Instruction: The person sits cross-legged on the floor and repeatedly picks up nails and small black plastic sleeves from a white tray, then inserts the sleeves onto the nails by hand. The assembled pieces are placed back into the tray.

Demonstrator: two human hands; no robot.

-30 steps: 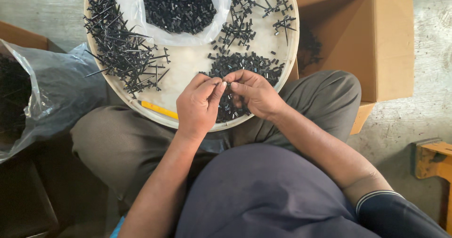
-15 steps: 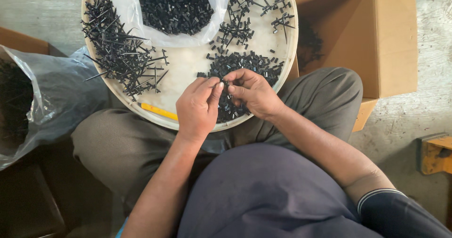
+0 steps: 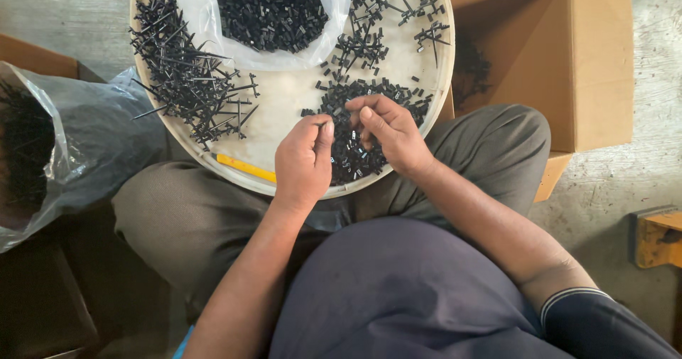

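Sorting black clips (image 3: 355,156) at tray (image 3: 284,110) near edge; left hand (image 3: 304,161) pinching one, right hand (image 3: 389,133) pinching another; next needs joining.

I see soft, even daylight, brightest on the pale round tray (image 3: 284,103), no hard shadows, mild glare on the clear bag (image 3: 78,138), everything reasonably sharp.

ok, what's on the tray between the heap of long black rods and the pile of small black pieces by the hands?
Bare cream tray floor between the rods and the small-piece pile, seen in the head view.
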